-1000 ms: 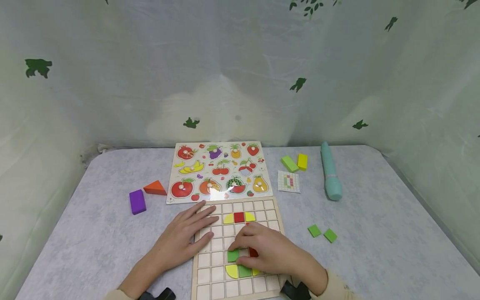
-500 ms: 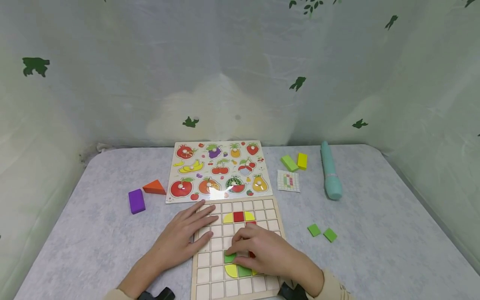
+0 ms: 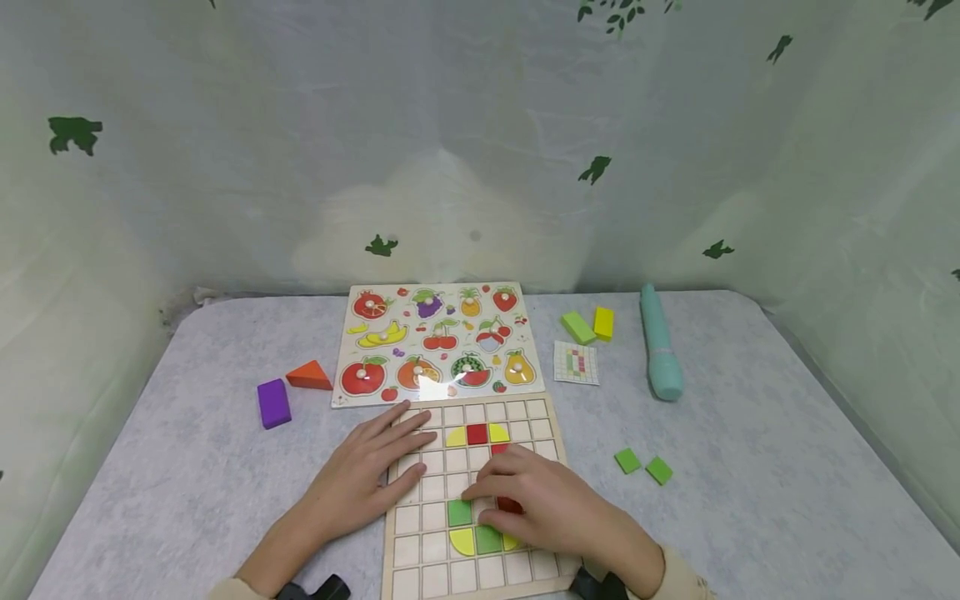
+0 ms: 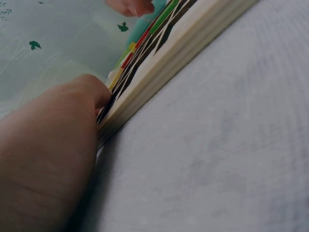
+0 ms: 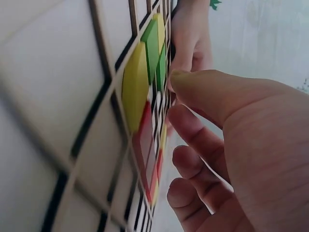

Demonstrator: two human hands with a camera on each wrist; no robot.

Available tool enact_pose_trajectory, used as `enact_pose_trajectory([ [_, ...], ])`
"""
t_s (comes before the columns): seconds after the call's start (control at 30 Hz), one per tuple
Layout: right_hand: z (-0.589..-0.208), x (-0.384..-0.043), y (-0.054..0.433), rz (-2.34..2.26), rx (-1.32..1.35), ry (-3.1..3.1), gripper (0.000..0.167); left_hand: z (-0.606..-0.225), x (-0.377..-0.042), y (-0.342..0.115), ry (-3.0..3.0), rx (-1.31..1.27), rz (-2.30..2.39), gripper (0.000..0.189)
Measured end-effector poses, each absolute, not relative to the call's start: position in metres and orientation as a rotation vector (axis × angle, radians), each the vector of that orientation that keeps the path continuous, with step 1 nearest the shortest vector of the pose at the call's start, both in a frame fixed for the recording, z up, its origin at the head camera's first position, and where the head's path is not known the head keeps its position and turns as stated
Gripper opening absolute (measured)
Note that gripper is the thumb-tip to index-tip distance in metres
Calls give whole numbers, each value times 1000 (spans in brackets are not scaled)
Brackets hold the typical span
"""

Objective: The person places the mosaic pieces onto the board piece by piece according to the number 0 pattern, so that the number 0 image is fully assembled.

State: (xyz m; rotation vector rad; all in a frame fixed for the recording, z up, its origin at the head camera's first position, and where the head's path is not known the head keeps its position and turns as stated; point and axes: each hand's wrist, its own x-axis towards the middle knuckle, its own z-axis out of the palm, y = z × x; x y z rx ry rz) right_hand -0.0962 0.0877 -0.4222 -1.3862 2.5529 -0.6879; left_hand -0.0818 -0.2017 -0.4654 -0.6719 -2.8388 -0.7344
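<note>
The wooden grid board (image 3: 492, 575) lies flat on the table. My left hand (image 3: 367, 467) rests on its left edge, with the fingers spread and straight. Above the lower middle of the grid hovers my right hand (image 3: 540, 504), holding nothing, its thumb and fingers a little apart in the right wrist view. Just left of those fingertips a green square tile (image 3: 460, 513) sits in a cell. Below it are a yellow rounded tile (image 3: 462, 542) and another green square (image 3: 488, 539). Higher up, a red square (image 3: 477, 433) stands between two yellow rounded tiles. My right hand partly covers further red and yellow tiles.
A fruit peg puzzle (image 3: 442, 346) lies against the board's far edge. Rightward are a pattern card (image 3: 576, 362), green and yellow blocks (image 3: 578, 327), a teal tapered object (image 3: 660, 350) and two loose green tiles (image 3: 627, 461). Purple (image 3: 274, 404) and orange blocks (image 3: 309, 375) lie left.
My right hand has let go of the green square tile, which moved slightly left into its cell. The fingers have drawn back a little to the right. My left hand stays put.
</note>
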Motion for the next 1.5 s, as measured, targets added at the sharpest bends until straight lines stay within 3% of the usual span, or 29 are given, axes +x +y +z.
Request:
enact_pose_trajectory([
  [0.43, -418, -98, 145, -809, -1115, 2674, 23, -467, -82, -201, -2837, -671, -737, 47],
  [1.23, -428, -123, 244, -889, -970, 2860, 46, -467, -82, -202, -2825, -676, -730, 47],
  [1.5, -432, -125, 256, -845, -912, 2858, 42, -467, -82, -202, -2820, -682, -738, 46],
])
